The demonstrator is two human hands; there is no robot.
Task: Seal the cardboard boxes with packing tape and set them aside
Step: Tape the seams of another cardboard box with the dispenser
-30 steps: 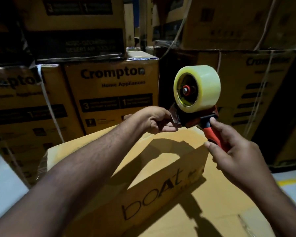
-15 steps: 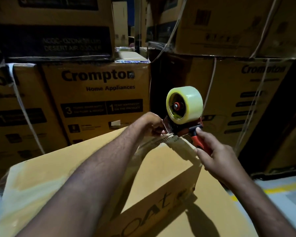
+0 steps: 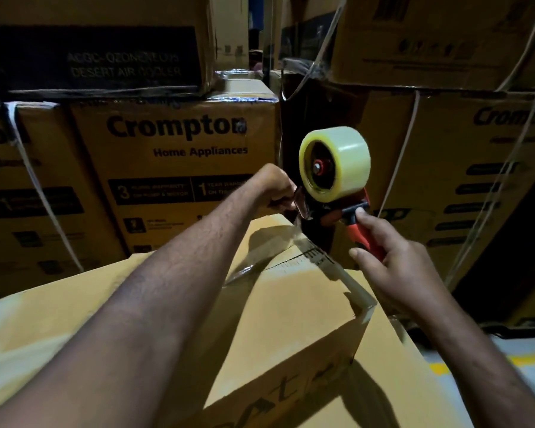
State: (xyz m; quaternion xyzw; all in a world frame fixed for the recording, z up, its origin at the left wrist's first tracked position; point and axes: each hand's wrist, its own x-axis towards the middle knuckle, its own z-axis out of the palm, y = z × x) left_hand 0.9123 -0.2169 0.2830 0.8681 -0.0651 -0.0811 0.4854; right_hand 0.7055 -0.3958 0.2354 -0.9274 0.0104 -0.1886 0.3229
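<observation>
Entry: dispenser (image 3: 329,213), red handle, clear roll (image 3: 343,162) on its spindle. Held by my right hand (image 3: 396,267), fingers and thumb wrapped round the handle, forefinger up against the handle's top end. Entry: tape (image 3: 298,231), a short clear run leaving the dispenser's mouth. Held, as far as I can judge, by my left hand (image 3: 277,189), which is curled tight at the mouth and seems to pinch the leading end; the fingertips are hidden behind the knuckles, so I cannot see the pinch itself. Entry: box (image 3: 291,319), plain brown, lying under both my forearms, its far corner just below the dispenser. Entry: cartons (image 3: 173,156), printed, strapped, stacked behind the box; no part in the job. Change noted: a second ago I hold the dispenser well above the box with no tape drawn; half a second ago it is down at the far edge; now film stretches from the mouth down to the box top, where a glossy patch shows near the seam. Both grips are the same as before; only the height and the paid-out tape differ. Reading: the start of the strip appears to be landing on the far end of the top, so sealing of this box is only beginning. The run along the seam, the cut and the setting aside are all still to do. Risk: clear film sags and folds on itself if I slacken the left-hand pull before it is pressed down.
</observation>
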